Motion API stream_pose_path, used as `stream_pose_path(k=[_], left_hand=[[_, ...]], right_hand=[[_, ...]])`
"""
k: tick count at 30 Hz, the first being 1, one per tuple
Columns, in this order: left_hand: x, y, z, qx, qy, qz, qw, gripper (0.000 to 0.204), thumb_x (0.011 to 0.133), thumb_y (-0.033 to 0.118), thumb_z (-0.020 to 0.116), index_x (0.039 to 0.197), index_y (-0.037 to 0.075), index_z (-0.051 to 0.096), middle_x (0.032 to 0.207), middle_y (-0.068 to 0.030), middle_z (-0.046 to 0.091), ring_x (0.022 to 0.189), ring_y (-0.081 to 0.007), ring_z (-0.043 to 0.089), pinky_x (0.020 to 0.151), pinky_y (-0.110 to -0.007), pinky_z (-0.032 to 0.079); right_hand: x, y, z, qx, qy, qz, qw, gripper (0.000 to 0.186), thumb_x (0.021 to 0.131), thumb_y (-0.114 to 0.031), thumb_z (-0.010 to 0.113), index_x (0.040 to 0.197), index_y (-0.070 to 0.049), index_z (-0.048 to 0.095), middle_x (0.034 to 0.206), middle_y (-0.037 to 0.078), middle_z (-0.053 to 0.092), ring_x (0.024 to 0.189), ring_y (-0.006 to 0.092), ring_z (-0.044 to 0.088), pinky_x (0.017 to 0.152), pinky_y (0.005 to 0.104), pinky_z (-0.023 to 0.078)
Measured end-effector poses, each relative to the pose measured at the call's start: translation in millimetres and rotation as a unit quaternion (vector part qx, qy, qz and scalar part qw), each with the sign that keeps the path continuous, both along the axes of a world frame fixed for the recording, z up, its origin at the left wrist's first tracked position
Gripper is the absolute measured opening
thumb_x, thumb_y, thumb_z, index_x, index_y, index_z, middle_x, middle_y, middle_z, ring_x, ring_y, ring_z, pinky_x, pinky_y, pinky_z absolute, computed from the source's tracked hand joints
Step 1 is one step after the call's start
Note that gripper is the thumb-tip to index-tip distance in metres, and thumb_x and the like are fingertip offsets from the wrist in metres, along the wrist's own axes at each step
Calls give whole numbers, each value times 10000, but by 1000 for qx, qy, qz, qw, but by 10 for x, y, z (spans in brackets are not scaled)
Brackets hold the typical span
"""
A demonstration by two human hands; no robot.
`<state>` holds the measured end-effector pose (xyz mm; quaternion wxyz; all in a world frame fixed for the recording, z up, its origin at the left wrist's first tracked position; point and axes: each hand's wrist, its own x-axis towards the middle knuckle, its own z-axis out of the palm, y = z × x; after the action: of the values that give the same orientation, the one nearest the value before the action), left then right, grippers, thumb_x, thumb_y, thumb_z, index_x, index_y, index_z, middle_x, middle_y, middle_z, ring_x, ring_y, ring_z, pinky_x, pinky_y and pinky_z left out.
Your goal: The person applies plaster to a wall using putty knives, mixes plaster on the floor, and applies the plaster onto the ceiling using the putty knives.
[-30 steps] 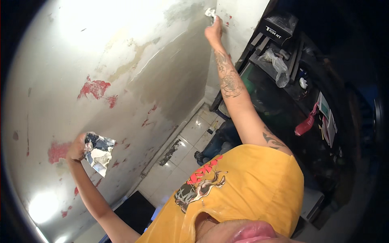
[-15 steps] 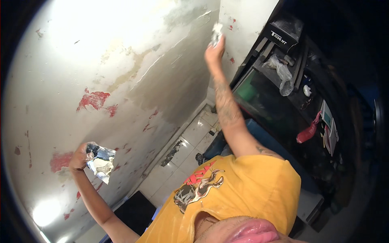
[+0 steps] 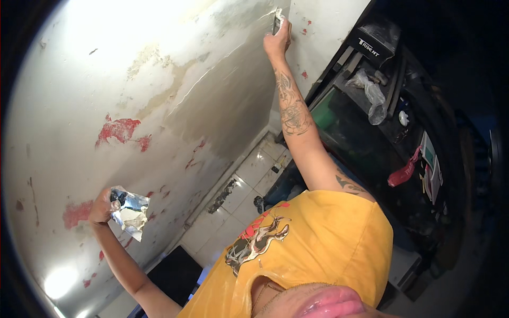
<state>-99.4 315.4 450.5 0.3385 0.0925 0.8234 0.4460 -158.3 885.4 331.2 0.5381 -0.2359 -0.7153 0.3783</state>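
Note:
High up by the wall corner, my right hand (image 3: 277,43) is closed around a putty knife (image 3: 274,25), seen nearly edge-on. White putty (image 3: 280,15) clings to it. Its tip is at the patched wall (image 3: 222,98), close to the end of a thin raised white line. Lower on the left, my left hand (image 3: 101,206) grips the edge of a shiny metal plate (image 3: 140,203) with a jagged-looking lower edge. A lump of off-white putty (image 3: 131,217) lies on that plate. Part of the left fingers is hidden behind the plate.
Red bare patches (image 3: 119,130) mark the wall. To the right stands a dark cabinet or tank (image 3: 360,140), topped by a black box (image 3: 375,42) and a clear plastic bag (image 3: 374,98). A red pouch (image 3: 403,174) hangs there. White tiles (image 3: 214,230) line the lower wall.
My right hand has moved up along the wall with the putty knife, toward the corner. The left hand and its plate have barely shifted.

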Motion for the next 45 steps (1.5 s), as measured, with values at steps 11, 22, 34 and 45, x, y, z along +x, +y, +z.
stream_pose_path(k=[11, 22, 34, 45], left_hand=[[-84, -25, -93, 15, 10, 5, 1000, 585, 517, 230, 750, 997, 10, 498, 862, -15, 533, 774, -132, 515, 687, -243, 416], [-13, 119, 4, -24, 57, -11, 998, 638, 551, 398, 735, 996, 7, 499, 852, -8, 531, 787, -111, 496, 700, -241, 399], [98, 315, 129, 14, -35, 20, 999, 590, 511, 389, 761, 893, 8, 521, 766, -1, 532, 704, -95, 501, 622, -217, 399], [67, 375, 107, 11, 11, -3, 1000, 589, 522, 451, 738, 867, 24, 524, 745, 19, 507, 678, -78, 473, 602, -210, 378]], right_hand=[[310, -1109, 4, 47, 26, 51, 997, 497, 548, 36, 519, 1027, 22, 387, 988, 192, 406, 921, 383, 405, 775, 428, 346], [357, 454, -456, -15, 49, 22, 998, 527, 643, 63, 461, 1138, 74, 281, 1121, 252, 358, 1060, 406, 338, 901, 411, 279], [-92, 198, -267, 15, 5, -18, 1000, 455, 623, 16, 476, 1063, 44, 363, 1015, 189, 405, 962, 365, 406, 826, 391, 338], [212, -1088, -109, 5, 30, 11, 999, 458, 571, 52, 511, 1009, 44, 376, 966, 186, 393, 933, 366, 399, 796, 400, 338]])
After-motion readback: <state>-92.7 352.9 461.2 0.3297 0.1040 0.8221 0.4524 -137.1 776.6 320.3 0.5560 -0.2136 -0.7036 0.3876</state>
